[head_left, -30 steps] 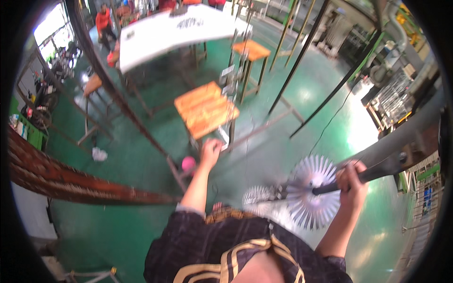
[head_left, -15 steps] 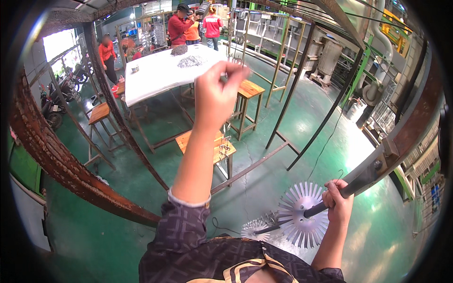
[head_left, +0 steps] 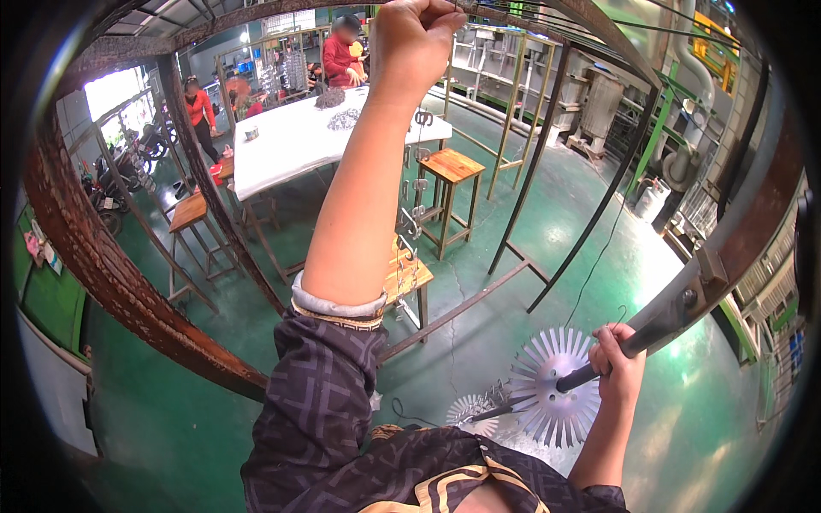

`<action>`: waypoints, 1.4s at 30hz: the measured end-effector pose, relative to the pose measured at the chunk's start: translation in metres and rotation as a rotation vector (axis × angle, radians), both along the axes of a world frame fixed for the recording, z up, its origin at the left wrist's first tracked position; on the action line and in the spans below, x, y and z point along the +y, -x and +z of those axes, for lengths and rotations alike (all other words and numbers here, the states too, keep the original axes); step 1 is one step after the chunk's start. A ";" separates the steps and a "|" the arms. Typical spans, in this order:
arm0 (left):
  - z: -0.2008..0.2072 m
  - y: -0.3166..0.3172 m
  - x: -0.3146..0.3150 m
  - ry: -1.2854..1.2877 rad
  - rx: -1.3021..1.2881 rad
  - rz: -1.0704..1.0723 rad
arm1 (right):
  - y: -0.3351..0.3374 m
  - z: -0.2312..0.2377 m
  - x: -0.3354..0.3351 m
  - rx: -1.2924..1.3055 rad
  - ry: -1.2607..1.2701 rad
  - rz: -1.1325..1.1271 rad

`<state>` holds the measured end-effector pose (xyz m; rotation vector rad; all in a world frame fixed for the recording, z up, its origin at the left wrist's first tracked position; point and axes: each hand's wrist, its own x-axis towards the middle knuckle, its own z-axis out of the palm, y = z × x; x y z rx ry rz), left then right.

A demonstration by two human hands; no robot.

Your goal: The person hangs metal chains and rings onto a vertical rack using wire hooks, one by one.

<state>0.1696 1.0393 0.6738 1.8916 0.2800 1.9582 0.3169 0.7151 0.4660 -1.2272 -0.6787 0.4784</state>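
Note:
My left hand (head_left: 419,43) is raised at the top of the view, its fingertips pinched on the upper end of a strand of metal hooks (head_left: 419,195). Small bent metal pieces hang on it at intervals, and my forearm hides part of its length. Low on the right, my right hand (head_left: 617,363) is closed round a dark rod (head_left: 581,376). A thin wire hook (head_left: 623,313) sticks up by its fingers. On the rod, beside that hand, sits a silver slotted disc (head_left: 539,402). A smaller slotted disc (head_left: 469,410) shows below, close to my shirt.
A rusty frame (head_left: 128,291) curves round me, with a thick bar (head_left: 684,299) at right. A white-topped table (head_left: 282,167) bears heaps of small parts. Wooden stools (head_left: 451,164) stand near it. Co-workers in red (head_left: 340,60) are beyond. A cable (head_left: 590,282) crosses the green floor.
My left hand has risen to the top edge, and more of the hook strand hangs in view beneath it. My right hand stays at the rod. Co-workers at the table have shifted.

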 end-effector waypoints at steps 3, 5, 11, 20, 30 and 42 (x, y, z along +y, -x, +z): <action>0.003 -0.001 -0.001 0.005 0.012 0.059 | 0.001 0.003 0.001 0.000 -0.001 0.008; 0.005 -0.002 0.001 0.001 0.010 0.090 | 0.001 0.003 0.003 -0.001 0.004 0.008; 0.007 -0.006 0.014 -0.083 0.000 0.103 | 0.000 0.002 0.005 -0.030 0.028 0.019; 0.004 -0.008 0.017 -0.068 -0.004 0.046 | -0.001 0.000 0.006 0.001 0.030 0.030; 0.001 -0.014 0.030 -0.105 -0.018 0.007 | 0.002 -0.001 0.008 -0.004 0.030 0.027; -0.001 -0.004 0.024 -0.009 0.010 -0.074 | 0.004 -0.002 0.009 0.003 0.022 0.038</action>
